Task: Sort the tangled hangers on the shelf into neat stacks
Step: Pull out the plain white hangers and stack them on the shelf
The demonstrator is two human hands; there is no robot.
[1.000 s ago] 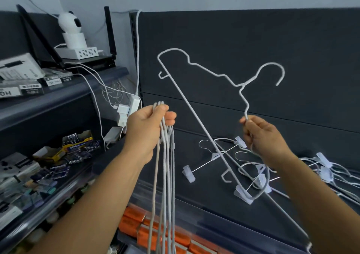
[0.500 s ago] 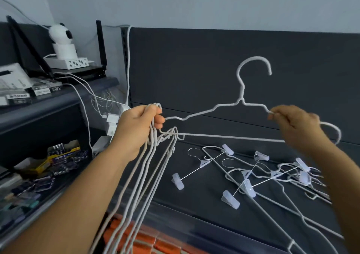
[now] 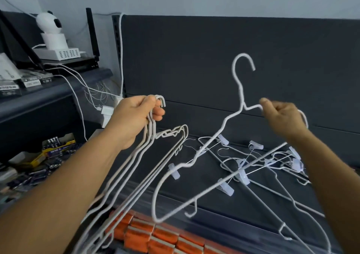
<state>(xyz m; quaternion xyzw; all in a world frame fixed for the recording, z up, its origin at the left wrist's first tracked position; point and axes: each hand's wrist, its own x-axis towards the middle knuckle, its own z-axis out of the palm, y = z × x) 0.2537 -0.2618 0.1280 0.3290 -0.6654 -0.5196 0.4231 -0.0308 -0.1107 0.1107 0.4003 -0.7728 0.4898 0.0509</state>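
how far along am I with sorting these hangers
Partly through. Done: your left hand grips a bundle of white hangers by the hooks. In hand: your right hand holds one more hanger by its shoulder, clear of the pile. Left: a tangle of clip hangers on the shelf; no neat stack is visible.

A: The bunch of hangers (image 3: 124,176) in the left hand (image 3: 134,119) runs off the bottom edge, so its lower ends are cut off. How many wires, I cannot tell.

B: The right hand (image 3: 282,117) covers one shoulder of the single hanger (image 3: 220,133). The clip hangers (image 3: 253,162) overlap, uncountable.
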